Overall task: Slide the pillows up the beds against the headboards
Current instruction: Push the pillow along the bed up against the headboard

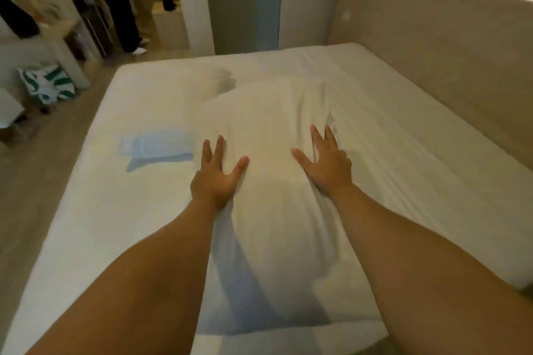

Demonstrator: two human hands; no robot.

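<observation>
both hands are flat on a big white pillow (268, 181) lying lengthwise down the middle of the bed (403, 158). the left hand (215, 173) presses its left edge with fingers straight and spread, thumb out to the right, and the right hand (326, 158) does the same on the right side, fingers spread and straight, not curled round anything. a second pillow (170, 95) sits farther off to the left, its corner just beside the first one's far end. a small folded white cloth (155, 144) lies on the sheet left of the left hand. the padded headboard (432, 43) runs along the bed's right side, well apart from the near pillow. a green and white striped bag (47, 85) is on the floor far left.
</observation>
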